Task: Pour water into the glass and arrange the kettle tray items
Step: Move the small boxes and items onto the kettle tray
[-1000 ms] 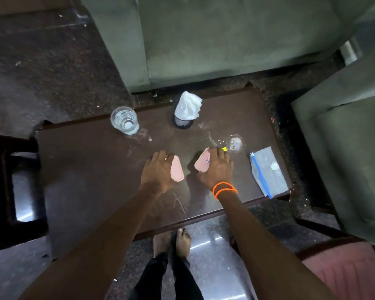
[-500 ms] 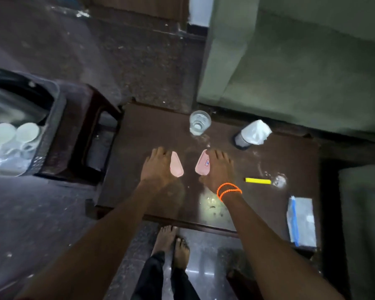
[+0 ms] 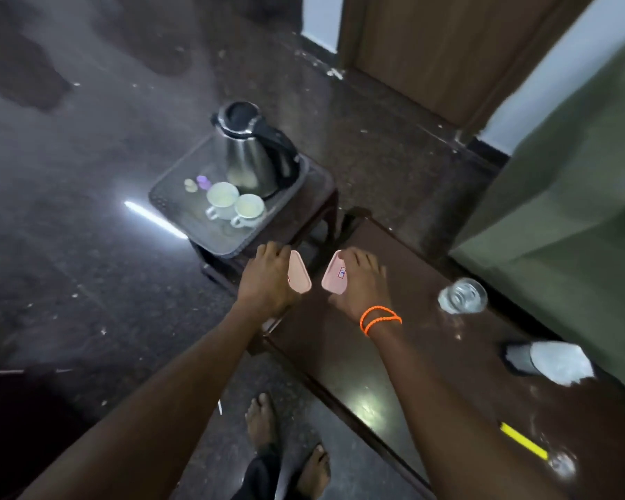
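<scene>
My left hand [image 3: 267, 279] holds a small pink sachet [image 3: 299, 273] and my right hand [image 3: 358, 283], with orange bands at the wrist, holds a second pink sachet [image 3: 334, 274]. Both hands hover over the left end of the dark wooden table [image 3: 394, 373]. Beyond them a grey tray [image 3: 228, 240] sits on a small stool; on it stand a steel kettle [image 3: 249, 153] with a black handle, two white cups [image 3: 233, 203] and two small pods [image 3: 197, 182]. A glass of water [image 3: 462, 295] stands on the table to the right of my right hand.
A dark holder with white tissue [image 3: 552, 360], a yellow stick [image 3: 524, 442] and a small clear item [image 3: 561, 463] lie further right on the table. A green sofa [image 3: 563, 196] borders the table. A wooden door [image 3: 441, 48] is behind. My bare feet [image 3: 285, 449] stand on the dark floor.
My view has swung left, bringing the kettle tray into sight. Both hands, still holding the pink sachets, have moved from the table's middle to its left end, toward the tray.
</scene>
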